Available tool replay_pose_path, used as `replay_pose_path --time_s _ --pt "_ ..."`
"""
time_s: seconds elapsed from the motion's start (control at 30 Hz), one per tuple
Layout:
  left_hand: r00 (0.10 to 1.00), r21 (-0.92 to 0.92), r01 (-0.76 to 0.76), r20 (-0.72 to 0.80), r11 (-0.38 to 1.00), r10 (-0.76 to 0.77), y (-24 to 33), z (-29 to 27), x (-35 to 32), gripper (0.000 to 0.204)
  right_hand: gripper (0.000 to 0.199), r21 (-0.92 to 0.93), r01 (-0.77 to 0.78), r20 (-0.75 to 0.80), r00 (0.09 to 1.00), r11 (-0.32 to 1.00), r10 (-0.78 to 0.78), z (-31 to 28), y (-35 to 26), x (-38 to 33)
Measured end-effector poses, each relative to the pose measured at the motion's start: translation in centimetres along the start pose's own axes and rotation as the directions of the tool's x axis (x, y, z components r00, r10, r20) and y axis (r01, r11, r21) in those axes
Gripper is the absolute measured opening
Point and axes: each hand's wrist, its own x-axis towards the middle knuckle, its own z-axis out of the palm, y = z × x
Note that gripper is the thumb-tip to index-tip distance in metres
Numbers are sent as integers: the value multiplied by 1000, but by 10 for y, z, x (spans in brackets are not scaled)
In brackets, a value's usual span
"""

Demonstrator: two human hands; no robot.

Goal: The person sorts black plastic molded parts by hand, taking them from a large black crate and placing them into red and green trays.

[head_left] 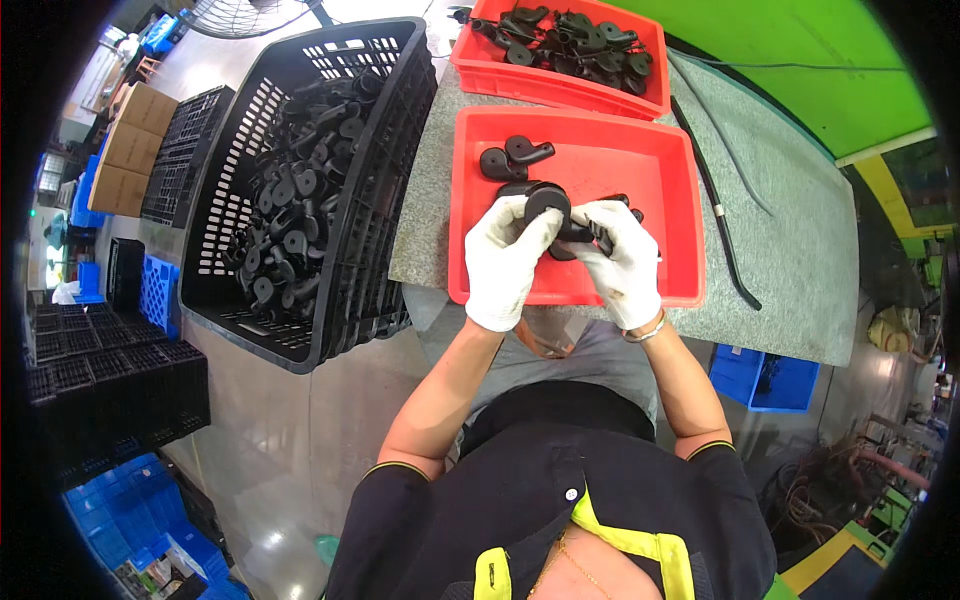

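Note:
Both my hands wear white gloves and meet over the near red tray [670,180]. My left hand [505,255] grips a black plastic part [547,200] with a round head. My right hand [622,255] holds the same part or a second black piece against it; which one I cannot tell. Two loose black hook-shaped parts [515,158] lie in the tray's far left corner. A few more black pieces peek out beside my right hand.
A second red tray [560,85] full of black parts sits farther back on the grey table [790,240]. A large black crate [300,190] of the same parts stands to the left. Black hoses [720,215] lie right of the tray. Blue and black crates stand on the floor.

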Motion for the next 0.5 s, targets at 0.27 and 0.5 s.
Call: replay_pose_path --time_s 0.27,0.5 --pt "995 -10 97 13 995 -96 -4 -6 1 23 37 140 -223 -29 973 965 229 2 -5 -7" --pt "998 72 25 50 997 -29 -2 1 -5 26 36 126 -245 -6 969 961 248 -3 -5 -6"
